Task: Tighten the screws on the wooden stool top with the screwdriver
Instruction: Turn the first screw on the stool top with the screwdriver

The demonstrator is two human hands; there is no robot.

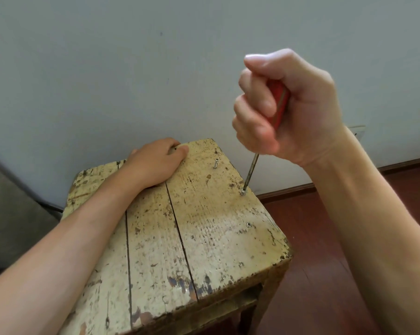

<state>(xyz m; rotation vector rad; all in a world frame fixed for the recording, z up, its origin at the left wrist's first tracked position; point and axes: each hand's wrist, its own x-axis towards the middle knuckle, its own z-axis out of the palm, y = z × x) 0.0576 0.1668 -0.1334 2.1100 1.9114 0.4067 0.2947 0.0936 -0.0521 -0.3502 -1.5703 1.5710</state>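
Gripping the red-handled screwdriver (279, 102) in a full fist, the right hand (288, 110) is raised over the right side of the worn, cream-painted wooden stool top (155, 250). All four fingers and the thumb wrap tightly round the handle, so only a strip of red shows between them. The thin metal shaft slants down and to the left from under the fist. Its tip sits in the head of a silver screw (242, 193) near the right edge of the top, about midway along it.

The left hand (155, 160) lies palm down on the far part of the stool top, with its thumb stretched flat on the wood beside the far edge. Its fingers drop out of sight past that edge, so I cannot tell whether they curl round it or hang loose.

Three more screws show on the right-hand plank. A long screw (215, 163) stands well proud of the wood and tilted, near the far right corner. A flush screw (248, 224) sits nearer the camera, and a small screw (241, 264) lies close to the near right corner.

The stool stands on a dark red-brown wooden floor (324, 238) by a pale grey wall (107, 68), with a brown skirting board (288, 191) along the join. Grey upholstery (11, 226) fills the left edge.
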